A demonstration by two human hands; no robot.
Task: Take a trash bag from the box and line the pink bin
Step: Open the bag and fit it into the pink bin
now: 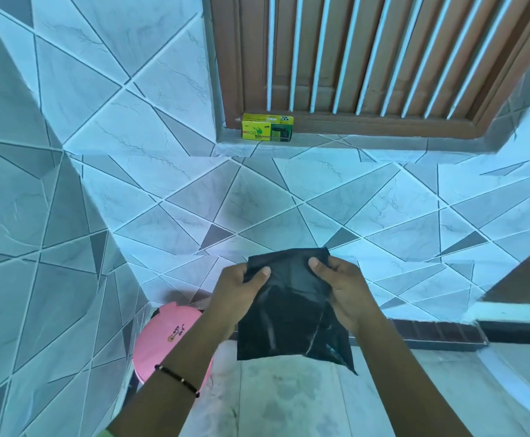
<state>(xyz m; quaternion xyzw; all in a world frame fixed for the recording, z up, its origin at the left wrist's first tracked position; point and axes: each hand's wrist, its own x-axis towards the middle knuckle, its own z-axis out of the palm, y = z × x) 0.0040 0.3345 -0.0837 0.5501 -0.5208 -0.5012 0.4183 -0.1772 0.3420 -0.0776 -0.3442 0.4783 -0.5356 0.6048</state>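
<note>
A folded black trash bag [292, 307] hangs in front of me, held at its top edge by both hands. My left hand [237, 290] pinches the upper left corner with the thumb on the front. My right hand [341, 288] pinches the upper right corner the same way. The pink bin [166, 339], with its lid on, stands on the floor in the corner, below and left of the bag, partly hidden by my left forearm. The yellow-green bag box [267, 126] sits on the window ledge, well above the hands.
Tiled walls close in at the left and straight ahead. A brown window frame with white bars [367, 58] is above the ledge. A dark brick-pattern strip [440, 332] runs along the floor on the right, beside a white curved fixture [522, 367].
</note>
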